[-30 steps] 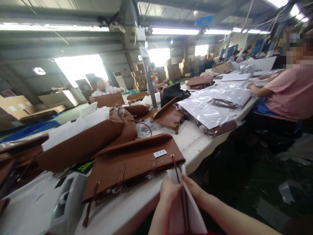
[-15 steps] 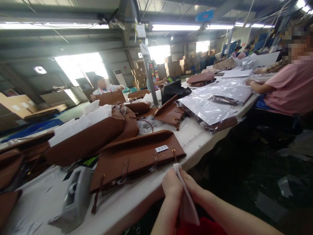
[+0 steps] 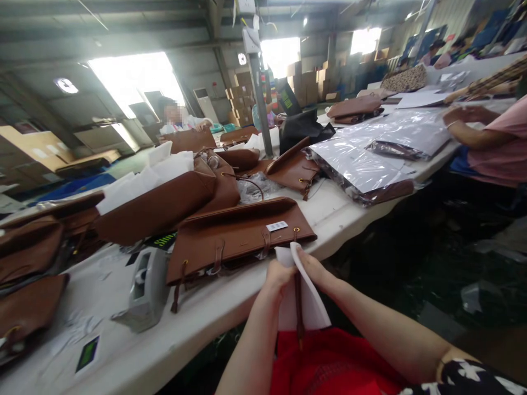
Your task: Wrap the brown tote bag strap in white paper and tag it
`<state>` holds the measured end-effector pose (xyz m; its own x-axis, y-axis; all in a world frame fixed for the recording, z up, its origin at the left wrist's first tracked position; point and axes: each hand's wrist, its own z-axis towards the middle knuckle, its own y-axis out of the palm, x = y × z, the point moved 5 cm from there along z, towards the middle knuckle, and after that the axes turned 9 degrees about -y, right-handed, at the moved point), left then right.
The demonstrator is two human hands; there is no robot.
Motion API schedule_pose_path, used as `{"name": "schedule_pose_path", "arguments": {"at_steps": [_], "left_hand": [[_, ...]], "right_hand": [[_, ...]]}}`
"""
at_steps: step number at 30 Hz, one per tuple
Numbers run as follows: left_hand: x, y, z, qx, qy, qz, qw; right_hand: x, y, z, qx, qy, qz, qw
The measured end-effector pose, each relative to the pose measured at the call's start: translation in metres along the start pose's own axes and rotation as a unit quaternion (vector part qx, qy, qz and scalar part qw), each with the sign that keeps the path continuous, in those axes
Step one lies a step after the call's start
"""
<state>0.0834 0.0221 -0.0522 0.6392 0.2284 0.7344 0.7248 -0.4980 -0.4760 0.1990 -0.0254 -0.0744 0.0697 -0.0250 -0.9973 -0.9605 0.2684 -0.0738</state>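
Observation:
My left hand (image 3: 276, 275) and my right hand (image 3: 309, 265) pinch the top of a white paper sheet (image 3: 308, 299) just off the table's front edge. Between the sheet's folds hangs a thin brown strap (image 3: 297, 307), which comes down from the flat brown leather bag (image 3: 234, 237) lying in front of me. A small white label (image 3: 276, 225) sits on that bag. Both hands are closed on the paper, above a red cloth (image 3: 329, 362) in my lap.
A grey tape dispenser (image 3: 146, 288) stands left of the bag on the white table (image 3: 197, 334). More brown bags (image 3: 160, 206) stuffed with white paper lie behind, and plastic-wrapped bags (image 3: 362, 164) to the right. A person in pink (image 3: 494, 148) works at right; another person (image 3: 177, 118) sits far back.
The view has tilted down and my lap's red cloth now shows. My hands have risen closer to the bag's edge, still folding the white paper round the strap.

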Motion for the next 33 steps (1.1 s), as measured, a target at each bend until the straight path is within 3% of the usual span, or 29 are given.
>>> {"name": "schedule_pose_path", "arguments": {"at_steps": [3,6,11,15,18,21,25,29,33], "left_hand": [[0.011,-0.001,-0.007,0.032,0.007,0.050,0.998],[0.025,-0.003,-0.015,0.077,0.024,0.055,0.995],[0.032,0.000,-0.013,0.043,0.036,-0.031,0.998],[0.031,-0.020,-0.001,0.059,0.040,-0.020,0.997],[0.031,-0.040,0.010,0.064,0.042,0.014,0.997],[0.030,-0.051,0.017,0.062,0.034,0.052,0.996],[0.029,-0.052,0.020,0.088,0.028,0.101,0.991],[0.024,-0.047,0.021,0.079,0.016,0.141,0.987],[0.023,-0.049,0.020,0.092,0.000,0.127,0.988]], "right_hand": [[0.000,-0.011,0.009,-0.035,0.016,-0.162,0.986],[-0.007,-0.019,0.017,-0.007,-0.005,-0.272,0.962],[-0.013,-0.020,0.024,0.094,0.009,-0.328,0.940],[-0.016,-0.011,0.031,0.119,-0.010,-0.354,0.928],[-0.022,-0.005,0.038,0.051,-0.043,-0.367,0.928],[-0.032,-0.006,0.041,-0.028,-0.094,-0.437,0.894],[-0.046,-0.007,0.036,-0.039,-0.237,-0.488,0.839],[-0.047,0.001,0.022,-0.118,-0.388,-0.448,0.797],[-0.049,-0.002,0.014,-0.210,-0.427,-0.431,0.767]]}}
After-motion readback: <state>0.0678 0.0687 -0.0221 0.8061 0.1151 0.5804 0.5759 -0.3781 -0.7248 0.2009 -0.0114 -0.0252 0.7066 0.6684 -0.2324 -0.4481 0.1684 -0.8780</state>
